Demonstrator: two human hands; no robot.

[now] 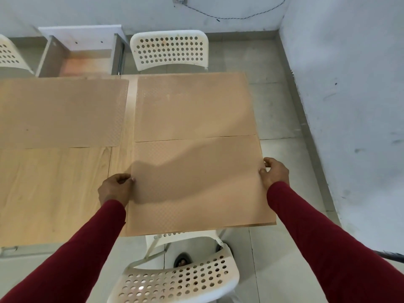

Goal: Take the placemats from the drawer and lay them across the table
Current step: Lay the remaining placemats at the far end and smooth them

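Placemat (pixel 196 184) spanning between left grip (pixel 115 189), right grip (pixel 275 172)

Counted items are as follows. Placemats: three, one at far left (pixel 61 112), one at far right (pixel 192 106), one nearest (pixel 196 184). White perforated chairs: three, at (pixel 170 50), (pixel 8 54) and (pixel 175 278). Open drawer (pixel 85 60): one. Hands: two, left (pixel 115 189) and right (pixel 274 171). Tabletop (pixel 54 193): one.

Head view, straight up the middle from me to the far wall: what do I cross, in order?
Near white chair → placemat held by both hands → second placemat beyond it → far white chair → wall.
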